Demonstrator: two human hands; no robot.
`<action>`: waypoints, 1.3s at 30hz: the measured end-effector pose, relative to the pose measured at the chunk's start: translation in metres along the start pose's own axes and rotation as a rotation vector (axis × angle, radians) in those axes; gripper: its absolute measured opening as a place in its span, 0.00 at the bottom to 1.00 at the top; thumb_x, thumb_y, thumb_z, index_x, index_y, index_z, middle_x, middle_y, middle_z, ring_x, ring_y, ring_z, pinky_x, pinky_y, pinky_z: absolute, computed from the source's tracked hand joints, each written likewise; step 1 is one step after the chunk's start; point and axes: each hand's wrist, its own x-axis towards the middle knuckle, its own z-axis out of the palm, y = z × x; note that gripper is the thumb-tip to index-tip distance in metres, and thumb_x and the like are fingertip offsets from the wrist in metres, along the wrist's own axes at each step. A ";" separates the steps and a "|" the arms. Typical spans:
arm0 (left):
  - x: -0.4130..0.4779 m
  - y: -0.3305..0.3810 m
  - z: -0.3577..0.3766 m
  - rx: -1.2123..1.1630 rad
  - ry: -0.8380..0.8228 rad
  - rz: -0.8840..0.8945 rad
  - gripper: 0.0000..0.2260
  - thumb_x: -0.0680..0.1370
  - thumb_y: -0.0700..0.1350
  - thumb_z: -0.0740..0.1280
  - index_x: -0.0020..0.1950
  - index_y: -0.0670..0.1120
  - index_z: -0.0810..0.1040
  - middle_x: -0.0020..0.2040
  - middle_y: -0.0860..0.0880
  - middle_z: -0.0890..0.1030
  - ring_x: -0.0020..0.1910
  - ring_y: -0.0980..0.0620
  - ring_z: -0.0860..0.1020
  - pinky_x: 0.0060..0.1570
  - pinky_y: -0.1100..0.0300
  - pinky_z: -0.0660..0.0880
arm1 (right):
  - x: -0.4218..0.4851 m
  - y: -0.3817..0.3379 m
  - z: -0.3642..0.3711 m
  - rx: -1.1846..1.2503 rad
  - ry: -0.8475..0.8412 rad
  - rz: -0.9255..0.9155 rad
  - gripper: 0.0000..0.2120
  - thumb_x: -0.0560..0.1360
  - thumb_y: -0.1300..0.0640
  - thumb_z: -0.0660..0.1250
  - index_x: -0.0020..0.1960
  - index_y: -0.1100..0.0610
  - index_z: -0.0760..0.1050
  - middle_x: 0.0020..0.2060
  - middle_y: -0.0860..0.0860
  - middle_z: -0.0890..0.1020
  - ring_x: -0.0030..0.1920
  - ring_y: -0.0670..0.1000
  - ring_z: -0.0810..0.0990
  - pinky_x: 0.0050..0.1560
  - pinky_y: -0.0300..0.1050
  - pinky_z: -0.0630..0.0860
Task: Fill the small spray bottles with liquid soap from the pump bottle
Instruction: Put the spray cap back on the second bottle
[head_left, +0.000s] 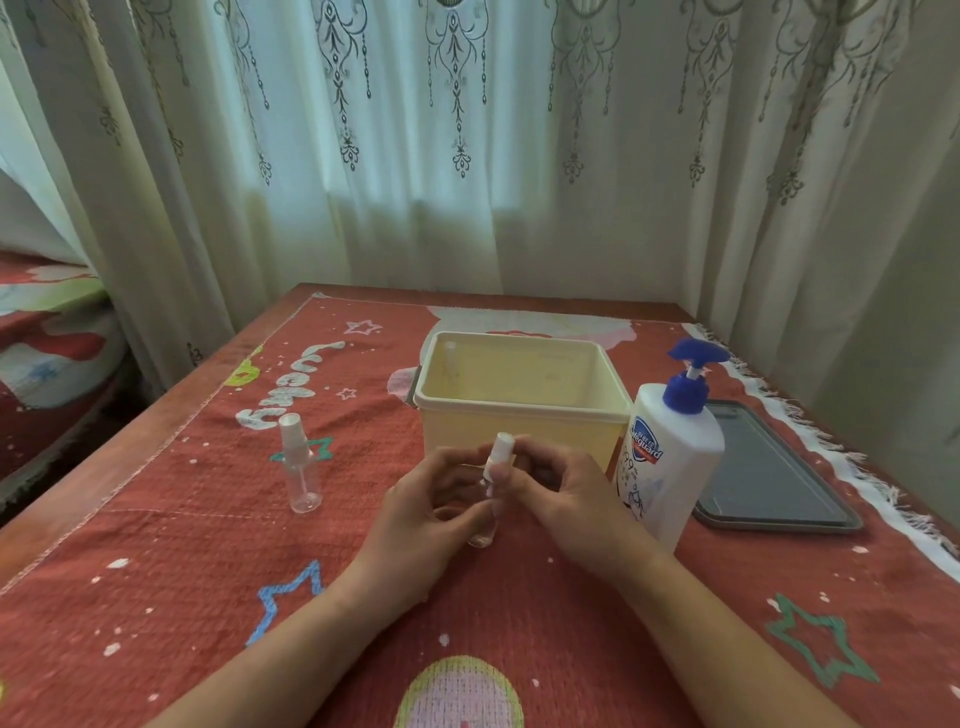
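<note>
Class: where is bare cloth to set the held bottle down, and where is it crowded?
Free: between the standing spray bottle and the cream tub; also near cloth left of the left hand. Crowded: pump bottle, tub and grey tray sit close together on the right.

Soft daylight glows through the curtain (415, 156); edges bow from wide-angle distortion, detail slightly soft.

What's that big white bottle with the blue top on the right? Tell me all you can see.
The pump bottle is white, plastic by its look, with a blue pump head and collar on a white stem. A blue-and-red shield label faces front. It stands upright on the red cloth, between the cream tub and the grey tray. Nothing grips it.
</note>
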 end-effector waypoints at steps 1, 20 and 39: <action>0.000 0.000 0.000 -0.003 -0.001 -0.005 0.18 0.73 0.43 0.75 0.62 0.48 0.77 0.52 0.48 0.86 0.54 0.50 0.84 0.53 0.54 0.81 | 0.000 -0.001 0.000 0.013 0.020 -0.005 0.07 0.79 0.51 0.68 0.53 0.52 0.82 0.43 0.54 0.85 0.47 0.58 0.84 0.50 0.61 0.80; 0.006 0.010 -0.005 0.867 0.128 0.413 0.14 0.79 0.57 0.62 0.61 0.54 0.74 0.49 0.56 0.77 0.40 0.52 0.79 0.41 0.55 0.78 | 0.010 0.009 0.007 0.333 0.226 0.139 0.09 0.76 0.56 0.71 0.44 0.63 0.80 0.31 0.55 0.80 0.30 0.50 0.76 0.35 0.40 0.74; 0.022 -0.008 -0.024 -0.060 0.152 -0.123 0.06 0.82 0.39 0.64 0.52 0.39 0.80 0.44 0.39 0.84 0.40 0.48 0.81 0.45 0.56 0.77 | 0.044 -0.044 0.005 -0.281 0.470 -0.091 0.10 0.75 0.51 0.72 0.41 0.55 0.75 0.32 0.50 0.78 0.32 0.45 0.75 0.33 0.37 0.72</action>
